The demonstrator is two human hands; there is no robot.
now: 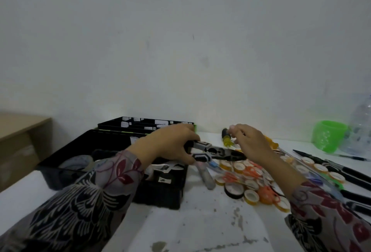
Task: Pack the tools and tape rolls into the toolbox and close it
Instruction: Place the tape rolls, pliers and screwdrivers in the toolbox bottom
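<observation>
Our left hand [172,145] grips black-and-white-handled pliers [216,152] beside the open black plastic toolbox [158,197]. Our right hand [251,143] hovers over yellow tape rolls [251,194]; its grasp we cannot tell. Stained white table [200,223], pale wall [180,41].

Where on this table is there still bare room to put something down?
The table is bare, though stained, along its near edge, in front of the toolbox and tape rolls. Right of the toolbox, rolls and tools crowd it.
</observation>
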